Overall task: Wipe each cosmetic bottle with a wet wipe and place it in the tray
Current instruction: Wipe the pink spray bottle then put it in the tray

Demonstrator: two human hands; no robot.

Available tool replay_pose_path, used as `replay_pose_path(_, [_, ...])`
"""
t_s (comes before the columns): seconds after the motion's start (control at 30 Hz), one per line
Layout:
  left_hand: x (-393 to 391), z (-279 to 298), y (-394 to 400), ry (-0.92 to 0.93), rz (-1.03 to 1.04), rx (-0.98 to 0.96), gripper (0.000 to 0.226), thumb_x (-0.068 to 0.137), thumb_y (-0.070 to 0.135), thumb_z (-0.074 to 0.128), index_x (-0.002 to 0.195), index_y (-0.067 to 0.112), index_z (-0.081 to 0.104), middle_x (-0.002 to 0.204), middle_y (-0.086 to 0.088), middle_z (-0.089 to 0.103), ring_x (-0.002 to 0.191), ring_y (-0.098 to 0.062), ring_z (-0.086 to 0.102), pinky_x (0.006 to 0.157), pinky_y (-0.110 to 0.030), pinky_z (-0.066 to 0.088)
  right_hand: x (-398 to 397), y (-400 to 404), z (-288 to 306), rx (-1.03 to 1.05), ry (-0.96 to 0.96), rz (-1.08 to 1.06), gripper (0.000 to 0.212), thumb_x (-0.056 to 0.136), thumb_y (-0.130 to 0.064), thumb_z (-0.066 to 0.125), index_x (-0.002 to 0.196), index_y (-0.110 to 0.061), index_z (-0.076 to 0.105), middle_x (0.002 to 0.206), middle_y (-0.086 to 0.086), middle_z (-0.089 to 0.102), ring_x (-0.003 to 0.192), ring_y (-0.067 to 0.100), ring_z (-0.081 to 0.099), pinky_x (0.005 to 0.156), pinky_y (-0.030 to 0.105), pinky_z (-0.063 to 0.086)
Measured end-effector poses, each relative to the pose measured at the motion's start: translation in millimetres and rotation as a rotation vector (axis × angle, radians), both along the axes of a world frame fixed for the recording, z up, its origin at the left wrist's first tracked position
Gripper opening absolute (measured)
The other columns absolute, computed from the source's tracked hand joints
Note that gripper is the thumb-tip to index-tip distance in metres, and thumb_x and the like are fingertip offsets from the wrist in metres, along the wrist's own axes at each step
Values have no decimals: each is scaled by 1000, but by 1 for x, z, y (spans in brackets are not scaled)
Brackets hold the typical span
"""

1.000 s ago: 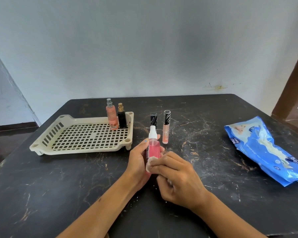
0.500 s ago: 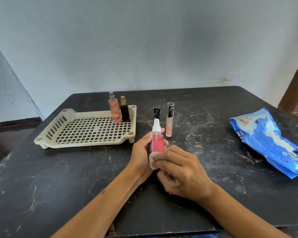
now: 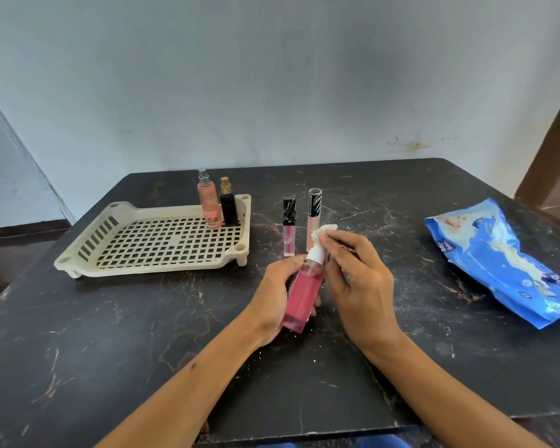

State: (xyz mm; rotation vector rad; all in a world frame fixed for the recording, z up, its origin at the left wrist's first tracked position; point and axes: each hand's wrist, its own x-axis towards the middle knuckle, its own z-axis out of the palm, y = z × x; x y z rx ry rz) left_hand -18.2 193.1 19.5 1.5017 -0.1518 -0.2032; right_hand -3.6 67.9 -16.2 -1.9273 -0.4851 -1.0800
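Pink spray bottle [image 3: 303, 294] gripped around its body by left hand [image 3: 277, 294], lifted off desk [image 3: 143, 334], long axis tilted, white nozzle pointing up and toward right hand [image 3: 358, 282]. Right hand pinches wet wipe [image 3: 324, 231] closed against the nozzle top. Tray [image 3: 233, 253] lies up and to the left of left hand, so that hand is nearer for placing. Two bottles already stand in its far corner; two gloss tubes [image 3: 289, 224] wait just beyond the hands.
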Motion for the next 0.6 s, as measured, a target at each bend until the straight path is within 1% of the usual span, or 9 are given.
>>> replay_pose_path(0.07, [-1, -1, 0, -5, 14, 1, 36, 98, 24, 28, 93, 8, 59, 68, -10, 57, 56, -16, 54, 49, -26, 46, -1, 0, 2, 2, -29, 0, 26, 90, -4, 59, 113, 2, 68, 111, 12, 64, 101, 19, 63, 88, 26, 53])
replay_pose_path(0.13, [-1, -2, -1, -7, 55, -35, 36, 98, 24, 30, 91, 12, 63, 72, -8, 60, 62, -17, 56, 53, -27, 46, -5, 2, 3, -18, -85, 22, 24, 89, -8, 57, 105, 3, 71, 103, 11, 66, 95, 17, 63, 86, 23, 53])
replay_pose_path(0.2, [-1, -2, -1, -4, 92, -116, 37, 97, 23, 32, 87, 16, 67, 77, -6, 63, 71, -16, 58, 62, -29, 46, -7, 4, 4, -40, -135, 59, 22, 85, -5, 58, 98, 2, 74, 98, 10, 68, 90, 16, 63, 84, 20, 52])
replay_pose_path(0.27, [-1, -2, 0, 0, 97, -177, 38, 96, 20, 33, 86, 15, 69, 79, -6, 64, 77, -17, 59, 71, -31, 46, -8, 4, 4, -68, -169, 73, 21, 80, -1, 61, 95, 1, 75, 97, 8, 69, 88, 14, 62, 85, 15, 49])
replay_pose_path(0.3, [0, -1, 0, 4, 96, -186, 38, 96, 20, 33, 86, 14, 69, 80, -6, 65, 78, -17, 59, 74, -32, 46, -8, 4, 5, -84, -184, 68, 22, 77, 2, 62, 94, 1, 75, 96, 8, 69, 86, 14, 61, 85, 14, 47])
replay_pose_path(0.37, [2, -2, 0, 55, 103, -207, 36, 95, 21, 35, 84, 11, 68, 76, -6, 64, 73, -16, 59, 70, -32, 45, -10, 3, 5, -123, -211, 91, 24, 71, 7, 63, 90, 1, 76, 94, 7, 70, 82, 17, 62, 81, 16, 49])
replay_pose_path(0.47, [7, -2, 2, 189, 102, -319, 29, 91, 27, 40, 80, 7, 59, 65, -4, 55, 57, -14, 50, 56, -29, 35, -19, 9, 5, -255, -257, 242, 20, 67, 9, 62, 81, 1, 76, 93, 8, 72, 76, 24, 65, 73, 28, 54])
replay_pose_path(0.53, [8, -3, 3, 232, 110, -355, 31, 91, 26, 40, 72, 8, 56, 56, -2, 51, 49, -11, 47, 51, -25, 36, -24, 11, 6, -366, -279, 324, 18, 65, 9, 62, 76, 2, 74, 92, 10, 72, 73, 25, 64, 70, 30, 54])
replay_pose_path(0.6, [8, -2, 3, 238, 103, -366, 31, 91, 26, 40, 70, 9, 56, 55, -2, 49, 47, -11, 46, 49, -24, 36, -24, 11, 6, -399, -279, 340, 18, 65, 9, 61, 75, 1, 74, 92, 10, 72, 71, 25, 63, 69, 30, 53])
